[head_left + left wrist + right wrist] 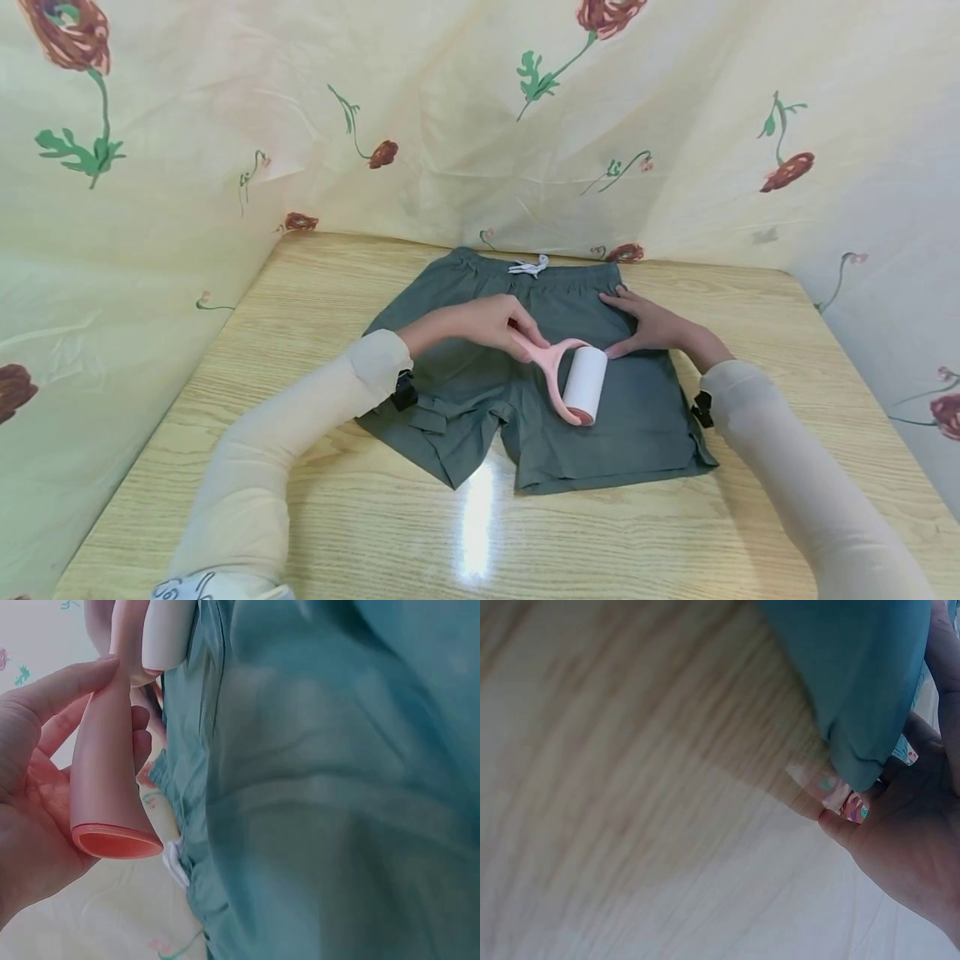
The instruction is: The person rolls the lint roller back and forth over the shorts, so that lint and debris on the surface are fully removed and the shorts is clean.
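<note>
Dark green shorts (465,367) with a white drawstring (529,267) lie spread on the wooden table, waistband toward the back. My left hand (495,323) grips the pink handle of a lint roller (585,385), whose white roll lies over the leg on the right. In the left wrist view, the thumb and fingers wrap the hollow handle (112,765). My right hand (651,323) rests with spread fingers on the right side of the shorts, its thumb close to the top of the roll. The right wrist view shows this hand (907,825) at the shorts' edge (855,690).
The wooden table (375,533) runs under everything, with a bright light reflection near its front. A cream cloth with printed flowers (450,108) hangs along the back and sides. The left leg of the shorts has a folded hem (431,417).
</note>
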Action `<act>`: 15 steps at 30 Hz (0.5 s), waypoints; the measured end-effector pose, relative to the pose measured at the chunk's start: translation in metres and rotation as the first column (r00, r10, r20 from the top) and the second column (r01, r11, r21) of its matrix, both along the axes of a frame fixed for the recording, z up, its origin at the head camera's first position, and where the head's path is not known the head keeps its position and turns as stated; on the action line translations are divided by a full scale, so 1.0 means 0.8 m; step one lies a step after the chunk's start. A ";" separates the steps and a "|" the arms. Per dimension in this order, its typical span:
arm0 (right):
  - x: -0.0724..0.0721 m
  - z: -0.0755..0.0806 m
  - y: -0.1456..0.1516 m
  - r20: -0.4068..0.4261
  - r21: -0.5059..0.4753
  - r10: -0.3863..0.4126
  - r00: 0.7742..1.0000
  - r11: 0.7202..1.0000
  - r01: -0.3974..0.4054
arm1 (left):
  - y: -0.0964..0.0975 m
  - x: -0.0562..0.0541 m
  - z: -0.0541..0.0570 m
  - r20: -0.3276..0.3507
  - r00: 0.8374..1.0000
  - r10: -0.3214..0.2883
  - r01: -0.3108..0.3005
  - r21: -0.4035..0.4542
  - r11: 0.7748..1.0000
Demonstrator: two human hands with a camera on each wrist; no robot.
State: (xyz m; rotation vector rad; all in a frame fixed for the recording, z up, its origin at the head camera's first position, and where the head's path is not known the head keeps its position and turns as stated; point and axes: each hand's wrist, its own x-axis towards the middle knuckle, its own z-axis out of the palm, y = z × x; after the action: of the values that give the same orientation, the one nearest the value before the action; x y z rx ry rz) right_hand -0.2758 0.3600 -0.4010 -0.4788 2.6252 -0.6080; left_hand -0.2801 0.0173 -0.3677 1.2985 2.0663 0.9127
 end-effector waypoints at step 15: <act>0.000 0.000 -0.003 0.021 -0.001 -0.018 1.000 1.000 0.018 | -0.063 -0.015 0.011 -0.043 0.998 0.056 -0.056 -0.018 0.998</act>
State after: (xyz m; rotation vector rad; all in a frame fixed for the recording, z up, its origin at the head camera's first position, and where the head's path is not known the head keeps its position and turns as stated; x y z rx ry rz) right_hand -0.2755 0.3576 -0.4007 -0.4467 2.6119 -0.6172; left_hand -0.2921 -0.0330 -0.3591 1.2663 2.1485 0.8949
